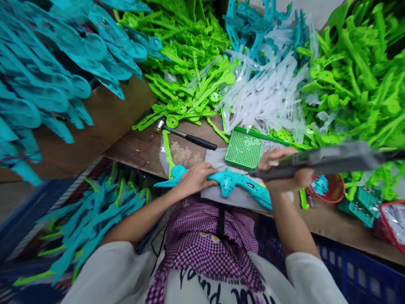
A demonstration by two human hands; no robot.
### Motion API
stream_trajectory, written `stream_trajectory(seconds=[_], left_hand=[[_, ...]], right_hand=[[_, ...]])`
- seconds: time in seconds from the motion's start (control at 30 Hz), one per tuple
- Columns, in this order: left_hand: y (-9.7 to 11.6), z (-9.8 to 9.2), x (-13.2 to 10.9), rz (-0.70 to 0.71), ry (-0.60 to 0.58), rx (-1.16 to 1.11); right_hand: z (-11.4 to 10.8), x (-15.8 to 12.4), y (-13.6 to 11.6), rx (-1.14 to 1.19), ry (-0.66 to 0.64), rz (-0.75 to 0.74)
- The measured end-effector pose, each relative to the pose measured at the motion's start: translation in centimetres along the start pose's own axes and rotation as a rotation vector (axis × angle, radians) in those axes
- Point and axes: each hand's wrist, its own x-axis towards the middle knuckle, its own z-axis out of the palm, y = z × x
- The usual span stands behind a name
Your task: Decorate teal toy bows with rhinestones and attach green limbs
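A long turquoise plastic toy (227, 182) with a sculpted middle lies across a grey cloth (211, 158) at the table's front edge. My left hand (198, 177) is closed around its left part, thumb and fingers over the top. Above its right end, my right hand (281, 169) grips a dark electric screwdriver (329, 159), blurred by motion. The tool lies nearly level, its narrow end to the left and its back end out to the right. Whether its tip touches the toy I cannot tell. Just beyond the toy is a green tray (243, 148) with small metal screws.
A hammer (190, 137) lies beyond my left hand. Piles of lime-green parts (186, 55), clear plastic pieces (265, 93) and turquoise shells (63, 63) surround the work spot. At right sits a red bowl (340, 190); lower left, a blue crate (19, 215) beside stacked toys (95, 215).
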Motion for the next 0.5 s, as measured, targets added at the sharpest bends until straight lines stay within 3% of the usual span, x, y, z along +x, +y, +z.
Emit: stream_trajectory(seconds=[0.07,0.17,0.33,0.5], left_hand=[[0.0,0.0,0.0,-0.012,-0.008,0.003],[0.1,0.1,-0.1,-0.041,-0.010,0.025],[0.3,0.0,-0.2,-0.073,-0.010,0.053],[0.6,-0.1,-0.2,-0.101,-0.006,0.073]], right_hand=[[0.6,-3.0,-0.9,0.036,-0.110,0.065],[1.2,-5.5,-0.7,0.033,-0.148,0.135],[1.0,-6.5,0.8,-0.050,-0.157,0.231],[0.1,-7.6,2.0,-0.027,-0.288,0.197]])
